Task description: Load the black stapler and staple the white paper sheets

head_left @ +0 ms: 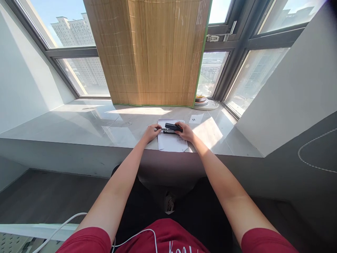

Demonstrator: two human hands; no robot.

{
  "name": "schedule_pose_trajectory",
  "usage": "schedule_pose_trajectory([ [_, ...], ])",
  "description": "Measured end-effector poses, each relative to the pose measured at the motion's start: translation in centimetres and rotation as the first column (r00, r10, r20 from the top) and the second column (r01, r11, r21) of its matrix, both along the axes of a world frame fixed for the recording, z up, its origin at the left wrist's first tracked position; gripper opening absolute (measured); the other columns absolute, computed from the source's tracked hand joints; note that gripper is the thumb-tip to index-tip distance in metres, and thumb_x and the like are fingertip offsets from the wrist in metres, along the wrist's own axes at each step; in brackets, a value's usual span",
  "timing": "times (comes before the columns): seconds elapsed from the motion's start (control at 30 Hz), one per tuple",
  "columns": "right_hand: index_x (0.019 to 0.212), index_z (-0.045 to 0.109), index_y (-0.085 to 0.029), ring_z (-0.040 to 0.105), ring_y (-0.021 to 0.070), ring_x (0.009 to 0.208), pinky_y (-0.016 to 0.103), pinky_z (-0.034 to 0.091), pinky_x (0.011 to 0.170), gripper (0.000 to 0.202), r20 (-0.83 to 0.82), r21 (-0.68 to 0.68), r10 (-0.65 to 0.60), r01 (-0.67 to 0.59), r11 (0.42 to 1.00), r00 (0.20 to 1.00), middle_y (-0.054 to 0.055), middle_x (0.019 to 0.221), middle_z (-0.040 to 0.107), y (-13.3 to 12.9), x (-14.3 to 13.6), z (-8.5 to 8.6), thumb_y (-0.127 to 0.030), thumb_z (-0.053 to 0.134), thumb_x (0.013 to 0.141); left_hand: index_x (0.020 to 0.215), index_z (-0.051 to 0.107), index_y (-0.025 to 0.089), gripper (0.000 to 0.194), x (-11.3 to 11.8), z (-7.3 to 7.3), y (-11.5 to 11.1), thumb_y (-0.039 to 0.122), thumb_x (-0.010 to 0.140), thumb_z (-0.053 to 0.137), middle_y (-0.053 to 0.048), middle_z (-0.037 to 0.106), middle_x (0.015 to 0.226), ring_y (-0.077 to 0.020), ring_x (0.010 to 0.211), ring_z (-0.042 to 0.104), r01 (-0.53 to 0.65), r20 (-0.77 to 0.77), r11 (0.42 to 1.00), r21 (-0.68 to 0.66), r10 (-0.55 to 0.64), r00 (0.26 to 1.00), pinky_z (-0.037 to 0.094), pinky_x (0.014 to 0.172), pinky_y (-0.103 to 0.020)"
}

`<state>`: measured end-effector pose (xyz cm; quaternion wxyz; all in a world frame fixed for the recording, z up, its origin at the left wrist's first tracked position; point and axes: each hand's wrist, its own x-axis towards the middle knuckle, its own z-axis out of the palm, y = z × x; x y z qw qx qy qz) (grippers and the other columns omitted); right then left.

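A black stapler (172,127) is over white sheets of paper (172,143) on the window sill. Its top arm is raised apart from its base, and a metallic strip shows between them. My right hand (186,131) grips the stapler at its right end. At the opposite end, my left hand (152,133) is closed in a pinch, its fingertips beside the metallic strip. What sits between those fingertips is too small to make out.
A bamboo blind (160,52) hangs just behind the sill (79,123). A stack of plates or discs (202,102) stands at the back right. A small white paper with dark marks (196,118) lies nearby. A white cable (60,226) runs at lower left.
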<state>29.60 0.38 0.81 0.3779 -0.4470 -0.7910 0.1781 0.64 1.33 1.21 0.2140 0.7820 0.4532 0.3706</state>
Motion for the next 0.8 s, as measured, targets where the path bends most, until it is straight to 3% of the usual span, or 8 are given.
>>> schedule_pose_trajectory([
  [0.23,0.119,0.070,-0.024,0.068,0.0314,0.105,0.050,0.054,0.102,0.041,-0.067,-0.037,-0.040,0.037,0.999,0.997,0.010,0.115,0.077,-0.04,0.15,0.26,-0.035,0.070,0.080,0.112,0.078,0.020,0.022,-0.21,-0.20,0.16,0.029,0.096,0.065,-0.009,0.082,0.112,-0.0253,0.109,0.075,0.021,0.012,1.000,0.010,-0.021,1.000,0.056,0.103,-0.040],
  [0.57,0.112,0.074,-0.021,0.067,0.0306,0.101,0.051,0.055,0.101,0.039,-0.195,-0.107,-0.150,0.131,0.986,0.969,0.009,0.107,0.079,-0.17,0.58,0.91,-0.031,0.067,0.074,0.101,0.085,0.021,0.020,0.12,0.04,-0.23,0.023,0.092,0.067,-0.009,0.085,0.111,-0.0294,0.111,0.077,0.036,0.056,0.999,-0.039,-0.034,0.998,0.057,0.105,-0.044],
  [0.7,0.111,0.076,-0.022,0.068,0.0305,0.100,0.051,0.055,0.101,0.039,-0.233,-0.061,-0.067,0.054,0.997,0.970,0.007,0.105,0.079,-0.28,0.89,1.05,-0.035,0.069,0.075,0.129,0.076,0.023,0.038,0.05,-0.03,-0.38,0.024,0.091,0.072,-0.008,0.086,0.108,-0.0282,0.112,0.078,0.098,0.139,0.994,-0.038,-0.092,0.986,0.054,0.110,-0.046],
  [0.8,0.112,0.077,-0.023,0.068,0.0293,0.098,0.049,0.055,0.099,0.040,-0.249,-0.030,0.041,-0.050,0.998,0.968,0.006,0.103,0.078,-0.21,0.76,0.89,-0.040,0.073,0.076,0.141,0.066,0.027,0.049,0.09,0.09,-0.42,0.028,0.093,0.075,-0.003,0.084,0.100,-0.0250,0.104,0.077,0.107,0.069,0.994,-0.013,-0.106,0.992,0.053,0.108,-0.043],
])
